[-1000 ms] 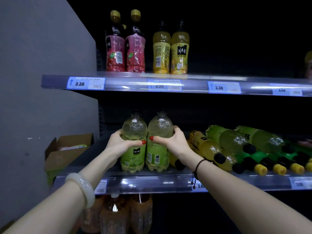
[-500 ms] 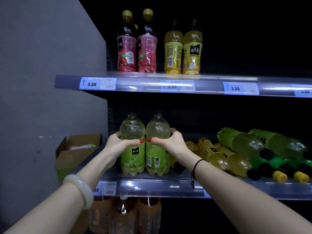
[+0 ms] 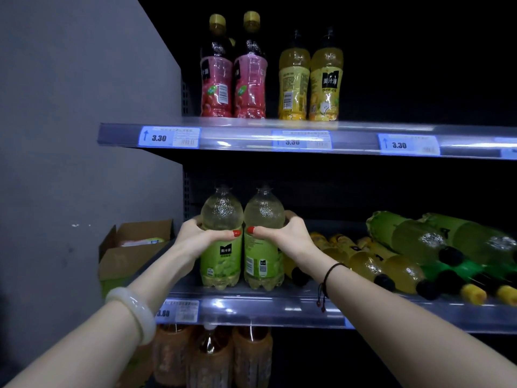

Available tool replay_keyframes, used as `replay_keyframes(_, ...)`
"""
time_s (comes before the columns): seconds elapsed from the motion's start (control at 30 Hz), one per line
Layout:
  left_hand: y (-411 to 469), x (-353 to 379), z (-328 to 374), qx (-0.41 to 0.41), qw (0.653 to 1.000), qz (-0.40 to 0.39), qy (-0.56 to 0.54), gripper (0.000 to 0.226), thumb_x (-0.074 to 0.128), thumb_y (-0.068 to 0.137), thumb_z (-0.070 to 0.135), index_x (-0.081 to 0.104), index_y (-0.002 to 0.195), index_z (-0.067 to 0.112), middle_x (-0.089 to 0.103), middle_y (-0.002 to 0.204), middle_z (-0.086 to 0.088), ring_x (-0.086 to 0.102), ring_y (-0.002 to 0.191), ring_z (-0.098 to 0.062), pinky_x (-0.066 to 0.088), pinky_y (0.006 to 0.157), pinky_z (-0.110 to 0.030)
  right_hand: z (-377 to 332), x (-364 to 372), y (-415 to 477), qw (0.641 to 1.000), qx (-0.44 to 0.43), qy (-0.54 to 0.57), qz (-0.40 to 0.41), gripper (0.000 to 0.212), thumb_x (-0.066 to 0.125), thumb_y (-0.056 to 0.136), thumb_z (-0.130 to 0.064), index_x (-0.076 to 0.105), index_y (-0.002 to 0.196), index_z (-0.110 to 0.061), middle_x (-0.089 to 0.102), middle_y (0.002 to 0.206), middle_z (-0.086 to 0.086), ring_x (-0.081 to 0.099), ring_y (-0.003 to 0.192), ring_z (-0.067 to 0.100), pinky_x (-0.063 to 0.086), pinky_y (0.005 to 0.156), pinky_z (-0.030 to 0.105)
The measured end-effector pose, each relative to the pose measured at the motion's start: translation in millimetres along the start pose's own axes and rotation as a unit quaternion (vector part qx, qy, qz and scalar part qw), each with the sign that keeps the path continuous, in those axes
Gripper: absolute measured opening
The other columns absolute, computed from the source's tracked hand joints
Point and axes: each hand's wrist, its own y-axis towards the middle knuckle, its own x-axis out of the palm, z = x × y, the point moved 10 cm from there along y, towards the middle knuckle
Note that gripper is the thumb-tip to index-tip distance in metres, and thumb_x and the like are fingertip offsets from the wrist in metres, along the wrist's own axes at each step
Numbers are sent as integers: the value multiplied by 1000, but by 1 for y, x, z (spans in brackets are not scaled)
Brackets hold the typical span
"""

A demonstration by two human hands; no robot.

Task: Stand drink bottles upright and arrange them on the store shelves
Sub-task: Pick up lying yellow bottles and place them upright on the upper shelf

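Note:
Two green-labelled bottles stand upright side by side at the left end of the middle shelf (image 3: 279, 306). My left hand (image 3: 195, 238) wraps around the left green bottle (image 3: 221, 256) and my right hand (image 3: 285, 233) around the right green bottle (image 3: 263, 259), thumbs nearly meeting in front. To the right, several yellow bottles (image 3: 372, 267) and green bottles (image 3: 436, 239) lie on their sides, caps toward me. On the upper shelf (image 3: 251, 135) two red-labelled bottles (image 3: 233, 79) and two yellow bottles (image 3: 310, 79) stand upright.
A grey side panel (image 3: 84, 135) closes the shelves on the left. An open cardboard box (image 3: 134, 247) sits beside the panel at middle-shelf height. Orange-brown bottles (image 3: 209, 357) stand on the shelf below. The upper shelf's right part is dark.
My view has shifted left, so the shelves now sit further right in frame. Both hands keep their hold on the two upright green bottles, which have slid slightly toward the shelf's left end.

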Motion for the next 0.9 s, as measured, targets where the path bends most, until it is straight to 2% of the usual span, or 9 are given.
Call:
replay_keyframes(0.13, -8, -2, 11, 32, 999, 17, 25, 99, 92, 25, 34, 61, 117, 12, 71, 105, -3, 67, 98, -22, 50, 96, -44, -15, -9, -7, 999, -27, 23, 14, 55, 90, 59, -29, 55, 100, -18, 69, 97, -3, 67, 93, 13, 56, 87, 33)
replay_keyframes(0.2, -14, -2, 19, 46, 998, 21, 28, 96, 93, 31, 31, 59, 118, 11, 70, 107, -3, 65, 101, -22, 50, 96, -44, -26, -14, -12, 998, -44, 43, 18, 48, 90, 60, -24, 58, 95, -20, 70, 95, -3, 68, 90, 11, 56, 84, 31)
replay_keyframes(0.27, -22, -1, 29, 61, 998, 16, 18, 84, 96, 36, 24, 62, 112, 14, 70, 104, -2, 66, 99, -20, 51, 95, -43, -36, -19, -17, 997, -59, 51, 21, 48, 90, 60, -22, 59, 96, -17, 71, 96, -2, 69, 89, 11, 57, 84, 31)
replay_keyframes(0.4, -44, 4, 52, 94, 996, -4, -8, 73, 95, 28, 25, 68, 96, 20, 74, 97, 0, 70, 94, -18, 54, 90, -40, -50, -28, -33, 996, -71, 52, 21, 58, 91, 58, -26, 61, 106, -13, 72, 100, 0, 70, 91, 13, 57, 84, 35)
replay_keyframes(0.53, -67, 8, 64, 88, 995, -37, -13, 80, 95, 27, 33, 69, 101, 17, 75, 98, -2, 71, 95, -20, 54, 90, -42, -62, -41, -59, 996, -69, 59, 1, 53, 89, 63, -24, 62, 107, -12, 72, 100, 0, 69, 90, 11, 58, 77, 25)
replay_keyframes(0.63, -92, 18, 62, 60, 996, -64, -18, 76, 92, 33, 29, 68, 103, 16, 75, 99, -4, 71, 93, -21, 56, 83, -41, -62, -50, -80, 997, -56, 46, -21, 54, 88, 64, -26, 61, 108, -13, 71, 100, -1, 69, 87, 8, 56, 70, 19)
replay_keyframes(0.8, -133, 44, 52, 38, 995, -85, -21, 42, 84, 60, 11, 65, 97, 18, 74, 90, 0, 72, 73, -10, 53, 56, -25, -46, -73, -120, 999, -16, 43, -23, 54, 88, 64, -25, 60, 108, -15, 71, 97, -4, 69, 84, 6, 53, 61, 12)
replay_keyframes(0.9, -157, 64, 35, 28, 993, -112, -13, 42, 81, 64, 7, 66, 102, 13, 74, 94, -4, 71, 82, -19, 53, 60, -27, -25, -87, -145, 999, 12, 21, -32, 60, 88, 63, -28, 58, 114, -14, 70, 102, -3, 68, 87, 6, 51, 63, 15)
